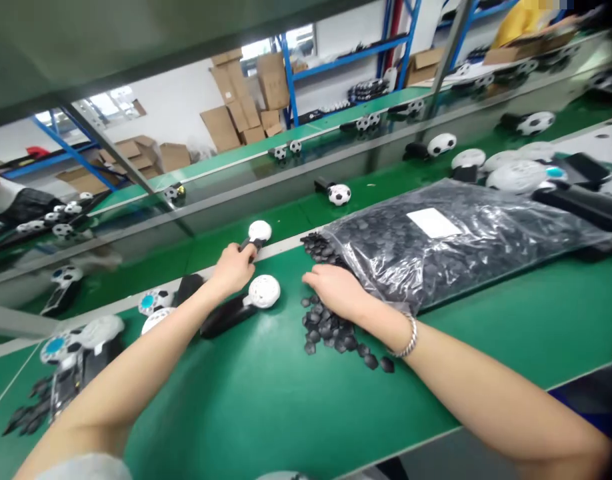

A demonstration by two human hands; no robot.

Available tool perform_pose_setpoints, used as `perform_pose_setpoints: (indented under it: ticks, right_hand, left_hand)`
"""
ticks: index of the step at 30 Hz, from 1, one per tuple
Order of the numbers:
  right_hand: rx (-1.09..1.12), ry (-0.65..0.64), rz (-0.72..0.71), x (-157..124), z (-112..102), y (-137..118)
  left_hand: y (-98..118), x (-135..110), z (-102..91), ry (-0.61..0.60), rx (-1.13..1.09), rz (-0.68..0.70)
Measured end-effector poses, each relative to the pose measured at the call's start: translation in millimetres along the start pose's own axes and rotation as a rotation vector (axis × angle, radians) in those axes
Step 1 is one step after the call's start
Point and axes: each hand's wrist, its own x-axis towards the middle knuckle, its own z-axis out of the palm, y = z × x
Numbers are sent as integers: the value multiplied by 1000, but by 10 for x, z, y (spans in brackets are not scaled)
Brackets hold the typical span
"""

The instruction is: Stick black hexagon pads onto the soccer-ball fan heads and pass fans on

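Observation:
My left hand (233, 269) is stretched forward and closed round the black handle of a white ball-headed fan (259, 233) near the edge of the moving belt. A second white ball-headed fan with a black handle (263, 291) lies just right of that hand. My right hand (337, 290) rests, fingers curled down, on a heap of small black hexagonal pieces (336, 333) on the green table (266, 407). Whether its fingers hold a piece is hidden. A silver bracelet (409, 341) circles the right wrist.
A clear plastic bag of black pieces (436, 243) with a white label lies right of my right hand. Finished football-patterned fans (339, 194) ride the belt (306, 207). More fan parts (81, 340) lie at the left. Cardboard boxes (246, 107) and blue racks stand behind.

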Motion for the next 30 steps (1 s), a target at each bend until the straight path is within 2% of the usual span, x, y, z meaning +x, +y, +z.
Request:
perform_pose_setpoints:
  ticks: [2, 5, 9, 11, 15, 21, 24, 27, 30]
  right_hand:
    - [133, 46, 18, -2, -9, -2]
    - [367, 101, 39, 0, -15, 0]
    - [583, 84, 120, 2, 49, 16]
    - [630, 83, 100, 1, 92, 20]
    - [547, 147, -12, 0, 107, 7]
    - [609, 166, 21, -11, 31, 9]
    - [677, 149, 34, -24, 12, 3]
    - [813, 69, 90, -41, -2, -40]
    - [791, 45, 42, -58, -26, -106]
  left_hand:
    - [-186, -371, -16, -4, 63, -29]
    - [-400, -791, -26, 4, 236, -69]
    - [-529, -1152, -61, -4, 405, -60]
    - [-516, -1241, -87, 34, 443, -32]
    - [-376, -1161, -99, 129, 265, 77]
    - [-86, -797, 78, -140, -152, 206]
    - [60, -750, 152, -147, -235, 209]
    - [150, -741, 187, -155, -344, 235]
    - [175, -721, 212, -158, -365, 251]
